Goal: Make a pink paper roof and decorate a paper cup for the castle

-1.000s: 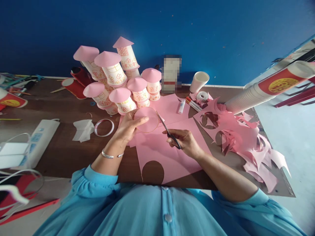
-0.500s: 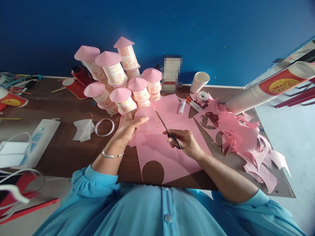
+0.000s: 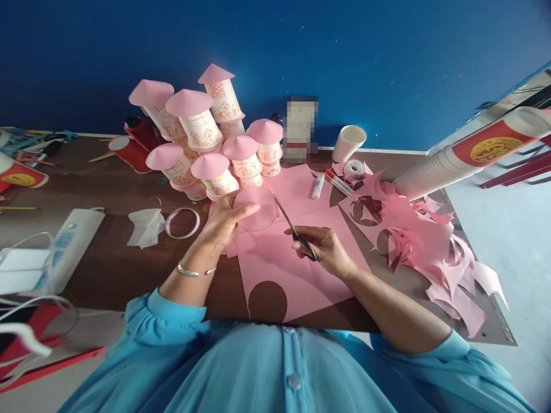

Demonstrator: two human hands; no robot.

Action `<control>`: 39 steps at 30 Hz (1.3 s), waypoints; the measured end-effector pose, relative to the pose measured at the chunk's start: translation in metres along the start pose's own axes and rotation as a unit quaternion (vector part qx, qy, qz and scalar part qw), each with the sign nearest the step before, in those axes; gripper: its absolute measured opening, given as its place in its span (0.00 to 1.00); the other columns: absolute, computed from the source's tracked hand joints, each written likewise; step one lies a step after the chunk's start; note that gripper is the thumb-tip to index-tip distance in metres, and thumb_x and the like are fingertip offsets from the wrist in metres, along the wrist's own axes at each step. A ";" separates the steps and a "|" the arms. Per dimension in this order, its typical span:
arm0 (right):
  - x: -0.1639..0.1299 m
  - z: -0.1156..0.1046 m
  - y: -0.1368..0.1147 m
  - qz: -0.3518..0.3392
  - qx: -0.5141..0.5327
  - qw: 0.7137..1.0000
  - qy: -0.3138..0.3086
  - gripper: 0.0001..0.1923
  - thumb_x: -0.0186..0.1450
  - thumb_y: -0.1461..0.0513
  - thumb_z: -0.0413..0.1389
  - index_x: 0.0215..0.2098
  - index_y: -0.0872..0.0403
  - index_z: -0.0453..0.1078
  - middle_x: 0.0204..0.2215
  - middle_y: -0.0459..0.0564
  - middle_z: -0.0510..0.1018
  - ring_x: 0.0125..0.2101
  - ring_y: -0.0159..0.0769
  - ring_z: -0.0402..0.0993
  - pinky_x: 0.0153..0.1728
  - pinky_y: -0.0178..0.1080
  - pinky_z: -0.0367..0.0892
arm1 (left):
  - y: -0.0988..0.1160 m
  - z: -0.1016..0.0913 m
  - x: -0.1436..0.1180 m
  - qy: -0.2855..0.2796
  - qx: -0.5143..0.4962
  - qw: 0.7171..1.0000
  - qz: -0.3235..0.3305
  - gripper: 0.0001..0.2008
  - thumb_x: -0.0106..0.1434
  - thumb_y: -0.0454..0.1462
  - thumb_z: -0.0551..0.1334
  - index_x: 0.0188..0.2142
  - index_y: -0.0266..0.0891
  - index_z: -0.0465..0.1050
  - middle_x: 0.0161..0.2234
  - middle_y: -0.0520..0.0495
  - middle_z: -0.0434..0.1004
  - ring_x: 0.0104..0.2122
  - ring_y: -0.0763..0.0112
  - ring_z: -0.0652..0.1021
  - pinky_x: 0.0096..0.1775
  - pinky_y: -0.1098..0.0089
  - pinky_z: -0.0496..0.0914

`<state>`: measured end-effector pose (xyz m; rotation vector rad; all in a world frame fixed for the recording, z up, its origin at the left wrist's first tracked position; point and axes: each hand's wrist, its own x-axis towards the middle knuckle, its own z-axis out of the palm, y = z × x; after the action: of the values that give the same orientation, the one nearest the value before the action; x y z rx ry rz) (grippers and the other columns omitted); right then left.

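Between the thumb and fingers of my left hand is a pink paper circle with a darker line along its edge. My right hand is closed around the black handles of a pair of scissors. The blades look shut and point up and left, their tip at the circle's right edge; I cannot tell whether they touch it. Beneath both hands lies a pink paper sheet with a round piece cut from its near edge. Just beyond my left hand stand several paper-cup towers with pink cone roofs.
Pink paper scraps heap on the right beside a long stack of paper cups. A glue stick, a marker and a white cup sit at the back. Leftward lie a tape roll and a power strip.
Almost nothing differs. The paper circle has shifted very slightly to the left in my left hand; my right hand and the scissors stay in place.
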<state>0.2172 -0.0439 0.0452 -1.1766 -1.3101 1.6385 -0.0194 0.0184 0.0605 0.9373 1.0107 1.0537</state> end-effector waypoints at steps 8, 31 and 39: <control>0.000 -0.002 0.000 -0.002 -0.020 1.000 -0.009 0.33 0.57 0.42 0.70 0.46 0.61 0.81 0.20 0.43 0.67 0.23 0.29 0.61 0.25 0.37 0.61 | 0.000 -0.005 -0.001 -0.011 0.013 1.000 -0.022 0.19 0.48 0.41 0.77 0.39 0.37 0.83 0.33 0.47 0.84 0.31 0.65 0.81 0.36 0.66 0.78; 0.000 -0.002 0.001 -0.002 -0.003 1.000 -0.008 0.31 0.57 0.45 0.70 0.47 0.61 0.81 0.21 0.43 0.68 0.23 0.29 0.61 0.26 0.36 0.62 | 0.001 -0.005 -0.001 -0.018 0.009 1.000 -0.018 0.17 0.49 0.41 0.77 0.37 0.37 0.83 0.31 0.47 0.83 0.30 0.65 0.80 0.34 0.66 0.76; 0.001 -0.002 0.000 -0.012 -0.037 0.999 -0.012 0.34 0.58 0.41 0.69 0.46 0.62 0.81 0.20 0.43 0.67 0.23 0.28 0.59 0.24 0.36 0.61 | 0.002 -0.005 -0.001 -0.012 0.010 1.000 -0.023 0.17 0.49 0.42 0.77 0.37 0.37 0.83 0.33 0.46 0.84 0.32 0.64 0.82 0.35 0.67 0.77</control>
<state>0.2190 -0.0421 0.0444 -1.1845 -1.4046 1.6032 -0.0249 0.0186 0.0611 0.9379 1.0196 0.9930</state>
